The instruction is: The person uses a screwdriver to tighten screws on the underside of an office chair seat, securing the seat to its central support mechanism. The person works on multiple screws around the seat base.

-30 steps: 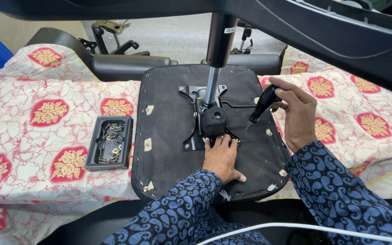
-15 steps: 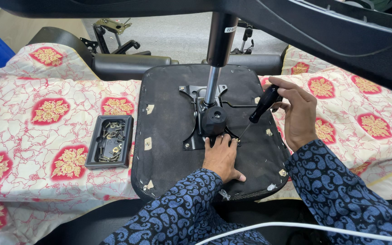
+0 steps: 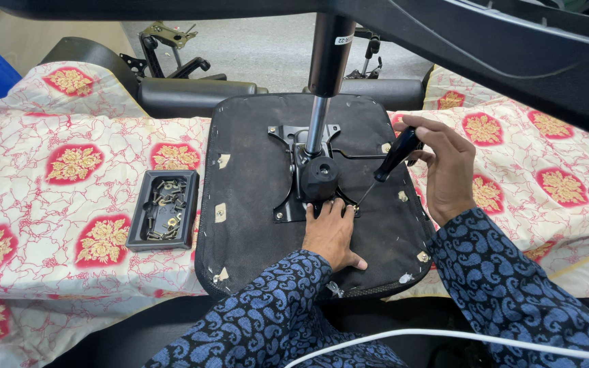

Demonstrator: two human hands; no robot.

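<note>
An upturned black chair seat lies on a patterned cloth, with a black metal mounting plate and a gas-lift column rising from its middle. My left hand rests flat on the seat, its fingertips at the plate's near edge beside a screw. My right hand grips a black-handled screwdriver, tilted, its tip down at that screw near the plate's right corner.
A small black tray with several screws and bolts sits on the cloth left of the seat. Other chair parts lie at the back. A dark chair base overhangs the top of the view. A white cable crosses below.
</note>
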